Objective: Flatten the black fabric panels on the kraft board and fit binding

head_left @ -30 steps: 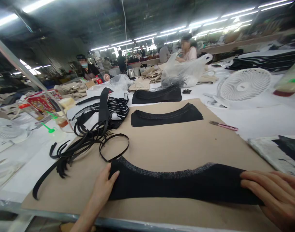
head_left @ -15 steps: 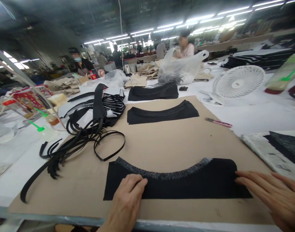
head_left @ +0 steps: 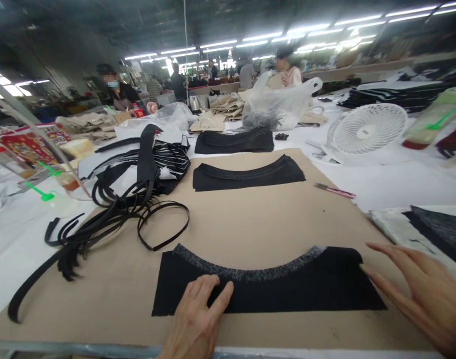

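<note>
Two hands at one black panel

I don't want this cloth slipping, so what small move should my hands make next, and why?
Probably lower the right hand onto the right end of the black cloth: the left hand lies on it left of the middle, while the right is mostly beside that end, only its thumb tip at the edge.

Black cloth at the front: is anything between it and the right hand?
No, nothing visible. The right hand is at the right end of the black cloth, maybe touching; the left hand rests on it.
</note>
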`<act>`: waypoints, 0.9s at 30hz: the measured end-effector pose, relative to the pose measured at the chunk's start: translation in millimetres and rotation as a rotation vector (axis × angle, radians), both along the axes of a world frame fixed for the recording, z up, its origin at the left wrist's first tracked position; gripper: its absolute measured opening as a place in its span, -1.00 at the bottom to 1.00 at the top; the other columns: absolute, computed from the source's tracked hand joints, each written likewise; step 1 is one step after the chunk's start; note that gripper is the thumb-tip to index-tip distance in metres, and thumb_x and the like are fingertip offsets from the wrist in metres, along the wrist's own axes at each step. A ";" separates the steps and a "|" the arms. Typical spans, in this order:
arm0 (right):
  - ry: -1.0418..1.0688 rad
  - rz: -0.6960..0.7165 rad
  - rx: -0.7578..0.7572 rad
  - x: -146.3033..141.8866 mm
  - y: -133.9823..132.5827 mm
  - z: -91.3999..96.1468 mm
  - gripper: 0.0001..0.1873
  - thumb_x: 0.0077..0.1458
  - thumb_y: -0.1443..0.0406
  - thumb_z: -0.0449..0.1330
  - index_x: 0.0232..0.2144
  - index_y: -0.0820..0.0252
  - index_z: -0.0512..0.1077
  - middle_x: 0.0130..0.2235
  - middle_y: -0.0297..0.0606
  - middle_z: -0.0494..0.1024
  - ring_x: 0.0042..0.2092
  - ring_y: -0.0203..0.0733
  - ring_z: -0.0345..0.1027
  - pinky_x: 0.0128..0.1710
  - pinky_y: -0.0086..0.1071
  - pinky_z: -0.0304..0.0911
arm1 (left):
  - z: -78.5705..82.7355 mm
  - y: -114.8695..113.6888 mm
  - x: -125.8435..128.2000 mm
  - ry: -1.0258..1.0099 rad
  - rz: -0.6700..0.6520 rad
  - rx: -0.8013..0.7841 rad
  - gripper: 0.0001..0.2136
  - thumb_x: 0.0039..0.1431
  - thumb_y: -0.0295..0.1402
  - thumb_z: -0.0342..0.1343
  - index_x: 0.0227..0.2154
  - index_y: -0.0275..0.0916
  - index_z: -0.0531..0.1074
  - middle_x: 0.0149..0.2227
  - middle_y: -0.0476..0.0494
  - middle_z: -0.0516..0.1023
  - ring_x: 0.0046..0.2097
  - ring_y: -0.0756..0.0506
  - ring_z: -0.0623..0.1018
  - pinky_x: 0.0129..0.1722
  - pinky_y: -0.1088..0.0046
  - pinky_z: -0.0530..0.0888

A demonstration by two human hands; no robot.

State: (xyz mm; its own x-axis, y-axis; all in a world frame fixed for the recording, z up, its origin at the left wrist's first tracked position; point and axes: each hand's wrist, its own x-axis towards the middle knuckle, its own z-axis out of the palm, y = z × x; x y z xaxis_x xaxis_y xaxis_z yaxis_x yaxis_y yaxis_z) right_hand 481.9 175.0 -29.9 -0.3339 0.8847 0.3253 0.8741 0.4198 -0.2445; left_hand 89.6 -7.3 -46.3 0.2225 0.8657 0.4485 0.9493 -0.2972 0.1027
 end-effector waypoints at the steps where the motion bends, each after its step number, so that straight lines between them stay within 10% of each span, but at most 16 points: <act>1: 0.055 -0.068 -0.099 3.0 5.8 2.7 -0.41 0.06 -0.15 0.06 -0.05 0.12 0.39 -0.14 -0.02 0.51 -0.13 0.20 0.41 -0.12 0.00 0.29 | 0.5 0.1 0.3 0.015 0.001 0.007 -0.51 0.13 -0.63 -0.17 0.07 -0.21 0.38 -0.09 -0.28 0.37 -0.08 -0.17 0.38 -0.19 0.29 0.41; 9: 0.557 -0.028 -0.473 -40.0 12.2 23.5 -0.28 -0.05 -0.10 0.25 0.07 0.13 0.26 -0.52 -0.47 0.20 -0.49 -0.19 0.21 -0.53 -0.36 0.17 | 2.3 -1.2 1.3 0.022 0.033 0.034 -0.44 0.07 -0.71 -0.16 0.08 -0.15 0.38 -0.05 -0.25 0.35 0.00 -0.17 0.38 -0.08 0.30 0.40; 15: 0.499 0.060 -0.336 -35.2 2.7 31.0 -0.43 0.11 0.02 0.15 0.14 0.00 0.24 -0.16 -0.27 0.42 -0.29 -0.17 0.33 -0.34 -0.36 0.26 | 4.3 -0.3 2.5 0.019 0.048 0.048 -0.48 0.14 -0.66 -0.15 0.08 -0.09 0.39 -0.07 -0.22 0.37 -0.01 -0.13 0.40 -0.10 0.36 0.39; 20: 0.162 0.045 -0.268 -19.8 8.0 11.5 -0.53 0.23 0.17 -0.03 0.16 0.08 0.21 -0.32 -0.31 0.44 -0.49 -0.21 0.27 -0.44 -0.33 0.24 | 0.2 -0.1 2.1 0.032 0.052 0.038 -0.45 0.12 -0.65 -0.17 0.10 -0.05 0.37 -0.06 -0.23 0.37 -0.01 -0.14 0.39 -0.11 0.35 0.39; 27: -0.051 0.257 0.193 -53.6 -7.6 26.9 -0.61 0.28 0.17 -0.08 0.02 0.22 0.35 -0.05 -0.03 0.41 -0.07 0.08 0.33 -0.03 -0.04 0.20 | 0.7 -0.2 2.1 0.016 0.042 0.072 -0.46 0.10 -0.65 -0.17 0.08 -0.10 0.38 -0.04 -0.24 0.34 0.00 -0.17 0.36 -0.09 0.30 0.37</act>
